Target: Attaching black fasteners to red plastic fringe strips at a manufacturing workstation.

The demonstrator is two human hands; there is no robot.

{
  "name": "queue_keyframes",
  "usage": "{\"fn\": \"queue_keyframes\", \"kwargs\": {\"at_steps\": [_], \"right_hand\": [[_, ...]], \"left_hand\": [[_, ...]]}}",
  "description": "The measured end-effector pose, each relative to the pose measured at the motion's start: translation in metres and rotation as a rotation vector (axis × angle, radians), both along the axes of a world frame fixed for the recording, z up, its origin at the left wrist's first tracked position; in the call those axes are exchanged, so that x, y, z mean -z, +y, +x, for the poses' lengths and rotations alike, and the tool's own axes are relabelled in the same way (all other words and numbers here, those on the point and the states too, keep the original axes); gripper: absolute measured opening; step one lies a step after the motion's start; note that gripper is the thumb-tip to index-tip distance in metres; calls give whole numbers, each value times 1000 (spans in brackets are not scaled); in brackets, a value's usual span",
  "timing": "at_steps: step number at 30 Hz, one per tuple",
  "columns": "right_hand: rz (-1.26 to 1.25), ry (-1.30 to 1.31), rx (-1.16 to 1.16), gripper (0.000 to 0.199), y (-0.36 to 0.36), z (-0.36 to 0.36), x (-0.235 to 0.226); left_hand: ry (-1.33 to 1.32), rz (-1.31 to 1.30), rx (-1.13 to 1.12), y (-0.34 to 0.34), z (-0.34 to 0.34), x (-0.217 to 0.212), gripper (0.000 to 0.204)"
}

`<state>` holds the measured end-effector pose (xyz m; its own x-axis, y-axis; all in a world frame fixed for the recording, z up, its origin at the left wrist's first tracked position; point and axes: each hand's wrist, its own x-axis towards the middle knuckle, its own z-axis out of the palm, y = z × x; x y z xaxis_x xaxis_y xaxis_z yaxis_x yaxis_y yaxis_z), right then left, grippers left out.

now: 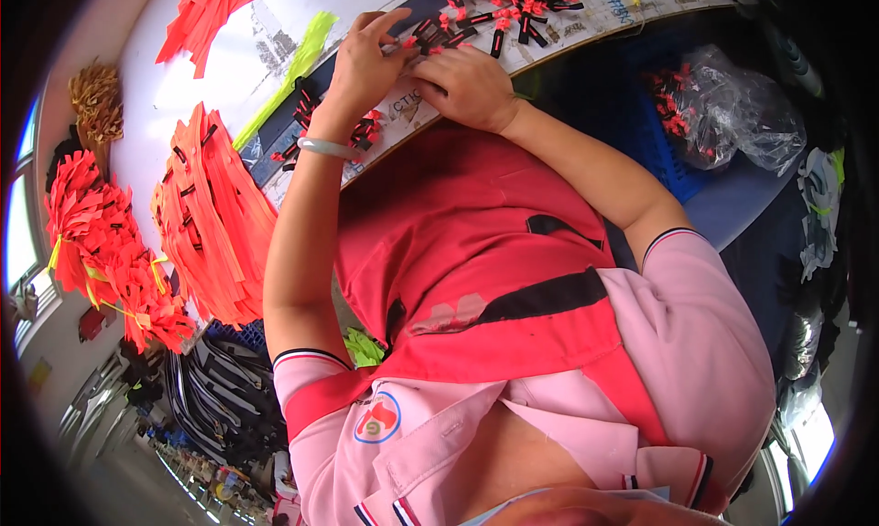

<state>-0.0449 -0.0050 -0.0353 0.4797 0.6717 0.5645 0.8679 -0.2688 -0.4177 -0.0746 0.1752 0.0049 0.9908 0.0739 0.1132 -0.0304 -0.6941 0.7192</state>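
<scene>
At the table's near edge, my left hand (pixel 366 61) and my right hand (pixel 472 86) meet with their fingertips close together. The left thumb and index finger are bent toward each other; a bit of red shows by them. My right fingers curl inward next to it, and what they hold is hidden. Just beyond the hands lies a heap of small black tabs with red knotted ends (pixel 524 2). More such tabs (pixel 368 132) lie beside my left wrist, partly behind the forearm.
Red fabric strips (pixel 215 219) lie layered at the left of the table (pixel 151 59), with more red strips (pixel 215 13) farther back. A yellow-green strip (pixel 288 77) crosses the top. To the right, a clear plastic bag (pixel 737 105) rests by a blue crate (pixel 676 171).
</scene>
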Motion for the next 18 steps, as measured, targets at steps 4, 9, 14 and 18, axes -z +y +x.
{"fn": "queue_keyframes", "kwargs": {"at_steps": [4, 9, 14, 18], "right_hand": [[71, -15, -117, 9, 1, -20, 3], [97, -17, -67, 9, 3, -30, 12], [102, -19, -77, 9, 9, -32, 12], [86, -40, -42, 8, 4, -31, 13]], "left_hand": [[42, 55, -28, 5, 1, 1, 39], [34, 216, -105, -15, 9, 2, 36], [17, 277, -117, 1, 3, 8, 30], [160, 355, -59, 16, -28, -10, 21]]}}
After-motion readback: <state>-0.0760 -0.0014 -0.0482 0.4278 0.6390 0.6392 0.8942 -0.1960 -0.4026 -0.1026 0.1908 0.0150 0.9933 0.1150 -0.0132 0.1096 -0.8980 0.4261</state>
